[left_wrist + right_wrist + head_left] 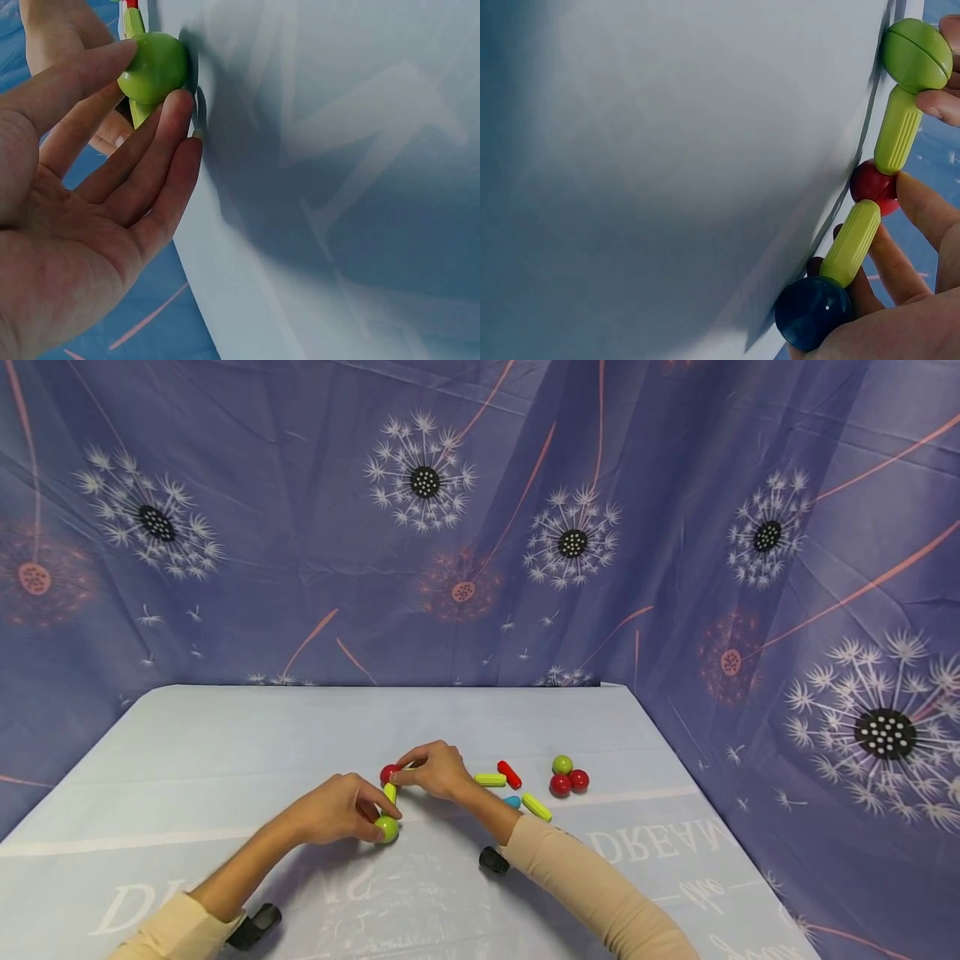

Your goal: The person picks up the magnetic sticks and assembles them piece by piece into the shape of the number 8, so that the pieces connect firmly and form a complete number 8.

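Note:
My left hand (337, 810) pinches a glossy green ball (154, 69) between thumb and fingers. From that ball runs a ribbed yellow-green rod (898, 131) to a red ball (873, 185). A second yellow-green rod (851, 244) links the red ball to a dark blue ball (814, 311), which the head view does not show. With thumb and finger my right hand (438, 770) pinches the red ball, its other fingers lying behind the second rod. The joined pieces are low over the pale tabletop; whether they touch it I cannot tell.
Right of my right hand lie loose yellow-green rods (491, 780), a red rod (509, 774) and a blue piece (513, 802) partly behind the forearm. Farther right, a green ball (562, 765) and two red balls (560, 785) sit together. A purple patterned cloth (465, 643) hangs behind the table.

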Demonstrator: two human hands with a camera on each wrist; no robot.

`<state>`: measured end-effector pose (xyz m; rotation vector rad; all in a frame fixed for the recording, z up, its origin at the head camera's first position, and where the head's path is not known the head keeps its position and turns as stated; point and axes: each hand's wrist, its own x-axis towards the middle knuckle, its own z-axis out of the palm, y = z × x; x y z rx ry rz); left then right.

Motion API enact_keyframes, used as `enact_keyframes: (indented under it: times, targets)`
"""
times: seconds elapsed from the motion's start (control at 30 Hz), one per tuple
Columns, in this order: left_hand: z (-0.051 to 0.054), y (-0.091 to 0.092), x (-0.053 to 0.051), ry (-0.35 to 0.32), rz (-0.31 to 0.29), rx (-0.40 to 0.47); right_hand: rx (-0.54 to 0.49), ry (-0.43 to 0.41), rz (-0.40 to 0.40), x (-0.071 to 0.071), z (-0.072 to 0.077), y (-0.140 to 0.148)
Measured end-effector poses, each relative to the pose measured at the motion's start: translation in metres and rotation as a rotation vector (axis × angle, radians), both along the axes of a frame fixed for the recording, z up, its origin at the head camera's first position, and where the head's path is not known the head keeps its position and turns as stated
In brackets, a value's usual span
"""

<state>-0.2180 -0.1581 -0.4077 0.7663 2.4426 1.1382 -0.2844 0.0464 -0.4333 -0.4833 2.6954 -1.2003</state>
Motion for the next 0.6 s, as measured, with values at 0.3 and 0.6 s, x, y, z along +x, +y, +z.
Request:
enact_keyframes:
  times: [0.3,0.6]
  targets:
    - [-0.0026,0.0018,0.0001,0.014,-0.005,0.019,-0.010,-0.014,0.009,-0.0028,-0.0005,-0.0003]
    - [-0.0044,0.0026,0.0009,0.003,0.024,0.015,-0.002,-0.022,0.002,-0.0036,0.0003,-0.0011]
